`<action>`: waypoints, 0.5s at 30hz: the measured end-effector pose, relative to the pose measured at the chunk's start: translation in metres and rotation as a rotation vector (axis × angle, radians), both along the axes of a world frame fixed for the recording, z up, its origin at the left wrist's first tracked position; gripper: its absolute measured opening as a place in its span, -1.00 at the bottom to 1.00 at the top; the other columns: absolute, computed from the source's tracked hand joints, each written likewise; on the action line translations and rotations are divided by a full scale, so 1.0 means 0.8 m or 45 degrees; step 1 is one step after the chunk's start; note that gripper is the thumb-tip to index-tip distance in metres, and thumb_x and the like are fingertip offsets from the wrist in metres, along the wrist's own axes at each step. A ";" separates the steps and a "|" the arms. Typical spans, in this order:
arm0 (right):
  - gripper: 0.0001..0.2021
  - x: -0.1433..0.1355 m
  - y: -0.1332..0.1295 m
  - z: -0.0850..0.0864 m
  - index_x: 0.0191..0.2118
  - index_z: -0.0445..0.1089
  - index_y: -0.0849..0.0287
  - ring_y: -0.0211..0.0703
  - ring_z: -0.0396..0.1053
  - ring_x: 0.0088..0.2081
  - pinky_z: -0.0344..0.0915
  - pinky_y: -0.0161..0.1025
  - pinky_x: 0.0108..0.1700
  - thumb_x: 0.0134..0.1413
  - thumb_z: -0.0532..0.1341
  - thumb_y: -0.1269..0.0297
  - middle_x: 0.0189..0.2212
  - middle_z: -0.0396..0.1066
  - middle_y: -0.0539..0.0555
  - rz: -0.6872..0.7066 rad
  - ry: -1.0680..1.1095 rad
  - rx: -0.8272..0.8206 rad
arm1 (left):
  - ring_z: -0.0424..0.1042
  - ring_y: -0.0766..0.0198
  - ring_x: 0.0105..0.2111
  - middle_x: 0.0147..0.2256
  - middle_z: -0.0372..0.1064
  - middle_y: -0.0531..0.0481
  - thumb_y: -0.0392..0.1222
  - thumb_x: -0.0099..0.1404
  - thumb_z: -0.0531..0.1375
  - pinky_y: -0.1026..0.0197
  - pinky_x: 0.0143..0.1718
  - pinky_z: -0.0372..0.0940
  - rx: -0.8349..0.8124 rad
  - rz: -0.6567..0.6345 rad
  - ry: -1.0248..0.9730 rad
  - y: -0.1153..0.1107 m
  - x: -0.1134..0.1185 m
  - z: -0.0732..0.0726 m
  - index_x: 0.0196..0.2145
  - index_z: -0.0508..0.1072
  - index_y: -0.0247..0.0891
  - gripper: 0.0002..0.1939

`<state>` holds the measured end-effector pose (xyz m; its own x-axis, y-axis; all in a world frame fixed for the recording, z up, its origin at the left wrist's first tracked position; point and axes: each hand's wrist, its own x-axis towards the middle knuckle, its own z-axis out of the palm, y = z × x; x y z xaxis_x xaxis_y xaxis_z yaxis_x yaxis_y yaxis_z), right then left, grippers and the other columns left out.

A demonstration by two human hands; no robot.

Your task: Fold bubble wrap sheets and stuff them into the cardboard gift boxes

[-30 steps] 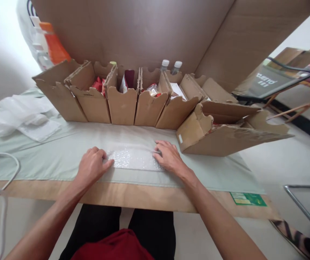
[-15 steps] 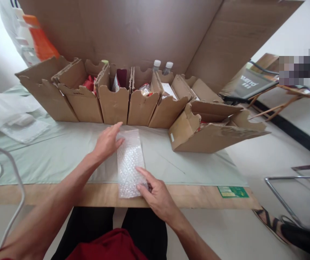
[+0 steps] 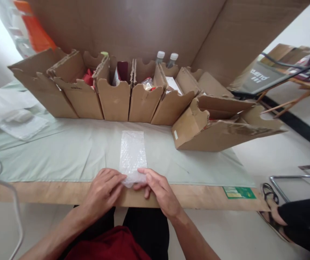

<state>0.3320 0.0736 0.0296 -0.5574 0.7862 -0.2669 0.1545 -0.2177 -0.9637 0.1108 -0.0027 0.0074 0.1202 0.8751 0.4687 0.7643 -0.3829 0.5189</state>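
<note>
Bubble wrap strip (image 3: 132,155) lies flat on bench (image 3: 62,193), long axis 12-to-6. My left hand (image 3: 103,191) & right hand (image 3: 158,189) fingers pinch its 6 o'clock end.

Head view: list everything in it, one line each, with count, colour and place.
bubble wrap bag: one, clear, lengthwise on the cloth, near end at the table edge
cloth: one, pale green, over the table
table: one, wooden, bare front edge
cardboard boxes: a row, brown, behind the bag
tipped box: one, brown, right
bottles: two, white caps, behind the row
plastic bags: pile, white, left
cable: one, white, far left
left hand: on the bag's near end
right hand: on the bag's near end
</note>
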 end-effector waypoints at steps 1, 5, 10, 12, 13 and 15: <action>-0.43 0.001 0.000 0.001 0.17 0.41 0.15 -0.23 0.41 -0.40 0.31 -0.22 -0.26 0.34 0.10 -0.22 -0.25 0.60 0.14 0.016 0.034 -0.018 | 0.52 0.21 -0.26 -0.28 0.55 -0.02 -0.36 0.43 0.10 0.14 -0.19 0.41 -0.015 0.027 -0.059 0.006 0.001 -0.002 -0.02 0.48 -0.18 -0.75; -0.42 0.001 0.002 0.011 0.17 0.33 0.16 -0.05 0.55 -0.09 0.33 -0.27 -0.28 0.21 0.29 -0.14 0.01 0.55 0.27 0.071 0.131 -0.136 | 0.52 0.24 -0.36 -0.32 0.58 0.01 -0.22 0.40 0.15 0.20 -0.30 0.39 -0.212 0.213 -0.234 0.025 -0.002 -0.002 -0.03 0.54 -0.18 -0.76; -0.43 -0.003 0.002 0.015 0.22 0.22 0.20 -0.15 0.53 -0.32 0.33 -0.28 -0.39 0.22 0.28 0.00 -0.17 0.59 0.19 -0.081 -0.088 -0.111 | 0.48 0.23 -0.46 -0.44 0.53 0.05 -0.15 0.37 0.12 0.19 -0.35 0.34 -0.476 0.325 -0.185 0.041 0.000 0.006 0.07 0.51 -0.20 -0.64; -0.45 0.000 -0.002 0.014 0.26 0.21 0.22 -0.19 0.47 -0.42 0.35 -0.26 -0.40 0.27 0.23 0.05 -0.32 0.56 0.08 -0.161 -0.199 0.036 | 0.47 0.22 -0.47 -0.46 0.51 0.07 -0.15 0.39 0.10 0.19 -0.36 0.30 -0.542 0.344 -0.096 0.047 0.002 0.010 0.12 0.47 -0.19 -0.62; -0.49 0.002 -0.004 0.013 0.25 0.24 0.20 -0.21 0.44 -0.44 0.37 -0.24 -0.38 0.29 0.21 0.08 -0.37 0.53 0.03 -0.195 -0.255 0.160 | 0.47 0.22 -0.47 -0.46 0.51 0.08 -0.16 0.40 0.09 0.20 -0.36 0.29 -0.569 0.352 -0.055 0.050 0.002 0.011 0.13 0.45 -0.18 -0.61; -0.64 0.005 -0.007 0.013 0.17 0.36 0.15 -0.19 0.43 -0.41 0.41 -0.20 -0.30 0.34 0.18 0.19 -0.39 0.51 0.01 -0.226 -0.351 0.535 | 0.48 0.21 -0.45 -0.45 0.52 0.07 -0.17 0.41 0.08 0.20 -0.36 0.26 -0.620 0.354 0.008 0.056 0.003 0.014 0.17 0.42 -0.18 -0.60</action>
<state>0.3356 0.0678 0.0403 -0.3598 0.9326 -0.0269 0.4105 0.1324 -0.9022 0.1129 0.0420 0.0190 -0.1444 0.9895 0.0029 0.8057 0.1159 0.5808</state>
